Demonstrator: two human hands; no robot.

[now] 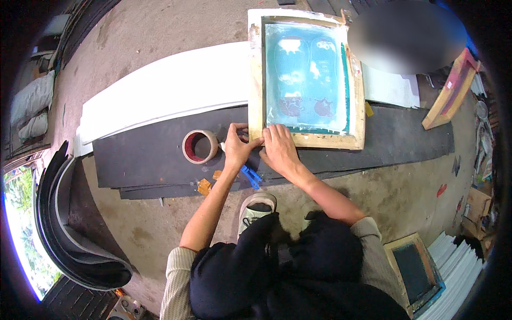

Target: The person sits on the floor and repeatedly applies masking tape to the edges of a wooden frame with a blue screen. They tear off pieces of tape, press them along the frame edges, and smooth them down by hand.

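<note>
Head: fingers on wooden frame

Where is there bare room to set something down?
Bare patches: the black sheet left of the tape roll, the white sheet left of the wooden screen frame, and black sheet between that frame and the leaning frame, below the yellow scrap. Crowded: the screen frame's lower-left corner, with left hand, right hand, tape roll, blue object and amber pieces.

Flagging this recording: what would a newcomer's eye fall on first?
Probably the blue screen in its wooden frame, above and right of centre, its near-left corner met by the left hand and right hand. Next, the long white sheet to the frame's left, and the red-cored tape roll just left of the left hand.
</note>
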